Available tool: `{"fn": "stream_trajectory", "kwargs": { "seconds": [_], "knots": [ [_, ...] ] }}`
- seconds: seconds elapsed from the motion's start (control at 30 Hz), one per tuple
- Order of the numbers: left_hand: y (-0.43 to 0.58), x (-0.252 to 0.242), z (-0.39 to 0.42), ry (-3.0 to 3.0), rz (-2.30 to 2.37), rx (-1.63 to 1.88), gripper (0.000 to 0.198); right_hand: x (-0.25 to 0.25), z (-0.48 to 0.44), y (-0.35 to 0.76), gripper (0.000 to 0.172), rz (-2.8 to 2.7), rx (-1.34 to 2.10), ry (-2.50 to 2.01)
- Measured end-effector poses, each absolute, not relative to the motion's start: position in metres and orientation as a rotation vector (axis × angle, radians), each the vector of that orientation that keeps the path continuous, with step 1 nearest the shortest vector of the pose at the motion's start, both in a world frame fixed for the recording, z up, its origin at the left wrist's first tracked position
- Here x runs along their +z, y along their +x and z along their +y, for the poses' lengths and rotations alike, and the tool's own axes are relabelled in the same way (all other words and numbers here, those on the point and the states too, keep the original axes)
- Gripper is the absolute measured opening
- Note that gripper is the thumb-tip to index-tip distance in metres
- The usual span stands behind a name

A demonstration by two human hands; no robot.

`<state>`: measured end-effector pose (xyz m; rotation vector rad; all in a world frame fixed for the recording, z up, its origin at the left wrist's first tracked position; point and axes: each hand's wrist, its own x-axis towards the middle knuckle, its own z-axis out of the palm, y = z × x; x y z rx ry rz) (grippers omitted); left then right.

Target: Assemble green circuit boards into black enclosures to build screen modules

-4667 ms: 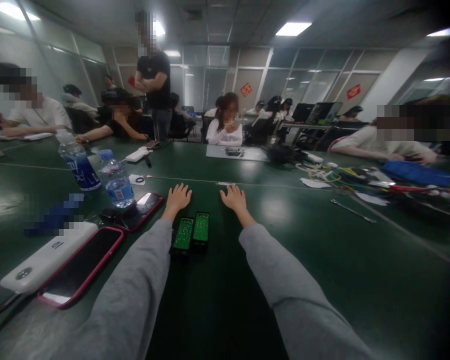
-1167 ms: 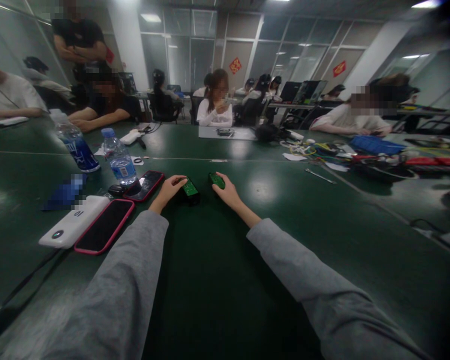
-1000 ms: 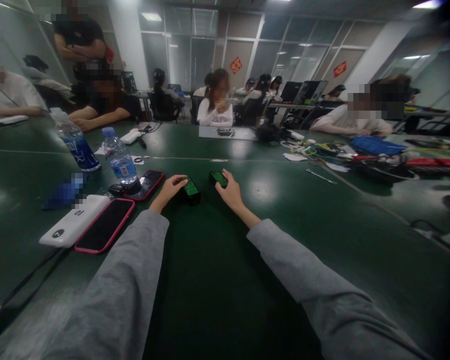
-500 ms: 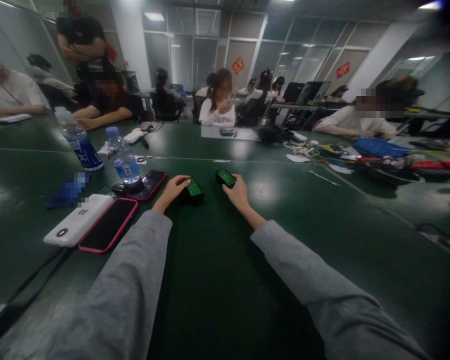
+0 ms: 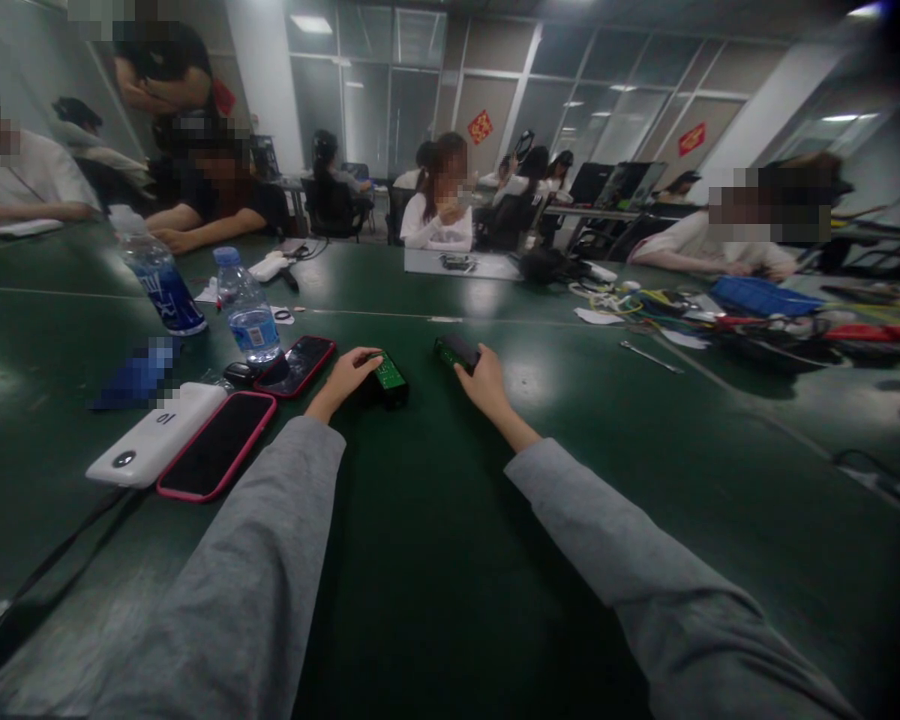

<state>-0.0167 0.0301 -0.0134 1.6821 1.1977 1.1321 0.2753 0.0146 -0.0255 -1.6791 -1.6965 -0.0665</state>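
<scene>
My left hand is closed around the near-left side of a small black box with a green circuit-board face. The green face points up towards me, and the thumb lies at its upper left edge. A short gap to the right, my right hand grips a dark box of similar size between thumb and fingers. Its black side is uppermost, with a green strip facing left. Both boxes are at or just over the green table; whether they touch it I cannot tell.
Left of my hands lie a red-edged phone, a pink-cased phone and a white power bank. Two water bottles, one clear, stand behind them. At right are a wrench and tangled cables. Several people sit around the table.
My right hand has rolled its box, so the green face that pointed up now faces left and the black side shows. The left hand and its box look still.
</scene>
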Motion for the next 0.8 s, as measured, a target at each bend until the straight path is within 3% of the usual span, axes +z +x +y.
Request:
{"fn": "stream_trajectory", "kwargs": {
  "seconds": [0.1,0.2,0.4,0.53,0.8],
  "knots": [
    [-0.017,-0.015,0.032,1.686,1.208,1.135,0.044,-0.024,0.016,0.281,0.053,-1.637,0.098,-1.705],
    [-0.018,-0.017,0.034,1.690,1.213,1.139,0.044,-0.018,0.009,0.277,0.046,-1.726,-0.045,-1.599],
    [-0.018,-0.017,0.034,1.697,1.193,1.146,0.043,-0.012,0.000,0.263,0.059,-1.957,-0.177,-1.468],
    [-0.018,-0.017,0.034,1.716,1.206,1.147,0.041,-0.012,-0.001,0.260,0.049,-2.022,-0.129,-1.453],
    [-0.018,-0.016,0.032,1.732,1.222,1.128,0.041,-0.005,-0.013,0.253,0.056,-2.143,0.008,-1.364]
  ]
}}
